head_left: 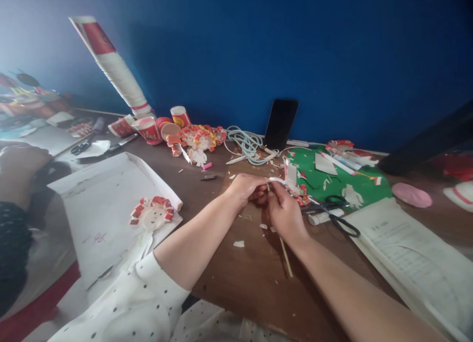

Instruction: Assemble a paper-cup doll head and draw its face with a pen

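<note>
Close together over the brown table, my left hand (248,188) and my right hand (287,211) are both closed around a small piece of work. A thin wooden stick (285,257) runs beneath my right hand, its lower end sticking out toward me. Its upper end shows between my fingertips. A curved white paper strip (276,180) arches over the right fingers from the pinch point; my left fingers press it there, partly hidden. Just beyond my right hand lie red-and-white paper pieces (301,196) and black-handled scissors (345,223).
A green mat (369,187) carries paper scraps and cut-outs. Behind stand a phone (283,122), a coiled cable (246,144) and paper cups (148,130). At left, a white box lid (84,199) holds a decorated paper figure (152,215). Another person's arm (22,169) rests beyond it.
</note>
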Demonstrator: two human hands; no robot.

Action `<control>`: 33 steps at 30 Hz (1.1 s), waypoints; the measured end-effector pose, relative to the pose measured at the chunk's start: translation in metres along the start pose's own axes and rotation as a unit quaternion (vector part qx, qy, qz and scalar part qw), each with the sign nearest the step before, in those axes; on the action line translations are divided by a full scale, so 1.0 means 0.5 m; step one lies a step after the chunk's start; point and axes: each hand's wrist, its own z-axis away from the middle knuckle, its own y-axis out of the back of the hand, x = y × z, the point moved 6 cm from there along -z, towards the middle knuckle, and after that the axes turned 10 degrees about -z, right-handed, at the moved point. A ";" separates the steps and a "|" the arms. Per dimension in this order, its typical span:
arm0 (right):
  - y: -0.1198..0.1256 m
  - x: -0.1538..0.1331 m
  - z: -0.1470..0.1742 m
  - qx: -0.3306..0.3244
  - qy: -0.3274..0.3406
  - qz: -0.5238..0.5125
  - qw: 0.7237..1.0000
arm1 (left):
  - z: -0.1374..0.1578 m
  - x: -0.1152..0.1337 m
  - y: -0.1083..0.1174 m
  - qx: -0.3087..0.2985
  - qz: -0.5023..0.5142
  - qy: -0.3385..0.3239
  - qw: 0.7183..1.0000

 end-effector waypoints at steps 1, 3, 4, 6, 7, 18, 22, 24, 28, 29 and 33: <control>-0.001 0.003 0.001 -0.002 -0.006 -0.008 1.000 | 0.000 -0.001 0.000 0.000 0.000 0.002 1.000; -0.005 0.008 0.003 -0.005 -0.025 -0.034 0.999 | -0.001 -0.003 0.000 -0.001 0.001 0.003 1.000; -0.007 0.010 0.004 -0.006 -0.039 -0.054 0.998 | -0.003 -0.003 0.000 -0.002 0.002 0.001 1.000; -0.012 0.012 0.007 -0.012 -0.078 -0.101 0.992 | -0.006 -0.005 0.001 -0.004 0.002 -0.002 1.000; -0.015 0.013 0.009 -0.013 -0.100 -0.128 0.987 | -0.007 -0.005 0.001 -0.005 0.002 -0.003 1.000; -0.033 0.023 0.015 -0.014 -0.183 -0.321 0.929 | -0.004 -0.002 -0.001 -0.016 0.004 -0.012 1.000; -0.041 0.025 0.020 -0.011 -0.213 -0.379 0.901 | -0.004 -0.001 -0.002 -0.021 0.009 -0.018 1.000; -0.046 0.028 0.022 -0.011 -0.232 -0.419 0.878 | -0.005 -0.001 -0.004 -0.024 0.007 -0.017 1.000; -0.050 0.031 0.021 -0.006 -0.250 -0.489 0.836 | -0.007 -0.003 -0.004 -0.008 -0.010 -0.015 1.000; -0.049 0.032 0.022 -0.003 -0.255 -0.501 0.827 | -0.008 -0.004 -0.003 0.000 -0.017 -0.016 1.000; -0.050 0.032 0.023 -0.003 -0.273 -0.527 0.805 | -0.010 -0.004 0.000 0.012 -0.052 -0.025 0.998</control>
